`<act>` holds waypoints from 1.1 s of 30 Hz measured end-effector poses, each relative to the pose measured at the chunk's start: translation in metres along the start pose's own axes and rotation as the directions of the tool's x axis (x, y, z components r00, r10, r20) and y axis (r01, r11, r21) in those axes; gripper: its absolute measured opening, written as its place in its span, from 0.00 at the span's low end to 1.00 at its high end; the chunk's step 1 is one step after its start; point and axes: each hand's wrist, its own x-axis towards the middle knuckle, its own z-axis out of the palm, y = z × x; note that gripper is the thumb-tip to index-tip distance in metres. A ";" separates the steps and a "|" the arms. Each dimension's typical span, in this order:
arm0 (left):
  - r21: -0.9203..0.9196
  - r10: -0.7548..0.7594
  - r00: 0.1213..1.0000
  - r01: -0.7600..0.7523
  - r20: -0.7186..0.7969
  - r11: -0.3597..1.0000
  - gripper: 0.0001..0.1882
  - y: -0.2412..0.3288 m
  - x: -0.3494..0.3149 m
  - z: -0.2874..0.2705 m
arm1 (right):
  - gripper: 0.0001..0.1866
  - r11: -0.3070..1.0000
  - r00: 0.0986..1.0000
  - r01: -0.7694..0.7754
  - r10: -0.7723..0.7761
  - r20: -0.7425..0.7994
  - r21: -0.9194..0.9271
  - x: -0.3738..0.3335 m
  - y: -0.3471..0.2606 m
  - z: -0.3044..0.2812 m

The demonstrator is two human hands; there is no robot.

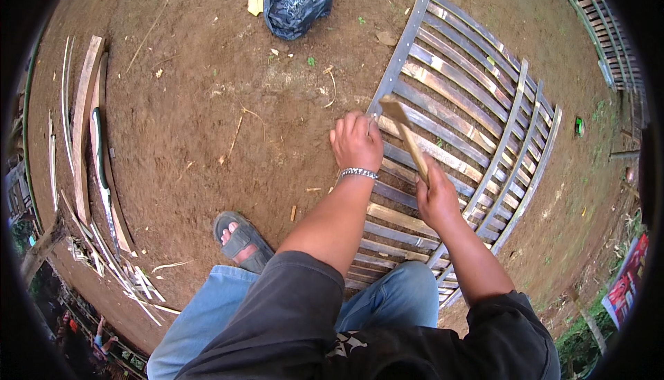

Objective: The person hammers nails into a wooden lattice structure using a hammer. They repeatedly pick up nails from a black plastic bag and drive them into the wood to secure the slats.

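A slatted bamboo panel (462, 112) lies flat on the ground in front of me and to the right, its long slats joined by crosspieces. My left hand (356, 141) rests at the panel's left end rail (408, 41), fingers curled and pinched at its edge. Whatever sits between those fingertips is too small to make out. In my right hand (439, 197) is a hammer (413, 146), gripped by its light wooden handle. The dark hammer head is just right of my left fingertips, over the rail and slats. My knee covers part of the panel's near end.
A black plastic bag (297, 6) of nails stands open at the far side, beside a dry yellow leaf (256, 0). To the left lie wooden boards (86, 131), a handsaw (102, 165) and thin bamboo strips (124, 276). Another slatted panel (602, 20) stands far right.
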 end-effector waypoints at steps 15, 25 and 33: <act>-0.218 -0.050 0.990 0.021 -0.131 0.976 0.14 -0.013 -0.006 0.005 | 0.50 0.944 0.914 -0.327 0.329 -0.237 0.047 0.141 -0.038 0.017; 0.083 0.214 0.962 -0.230 0.170 0.970 0.22 -0.019 -0.027 -0.034 | 0.55 0.936 0.928 -0.349 0.339 -0.153 -0.046 0.153 -0.019 0.033; 0.172 0.286 0.919 -0.338 0.270 0.925 0.25 -0.018 -0.023 -0.033 | 0.55 0.963 0.947 -0.264 0.248 -0.203 -0.053 0.155 -0.009 0.038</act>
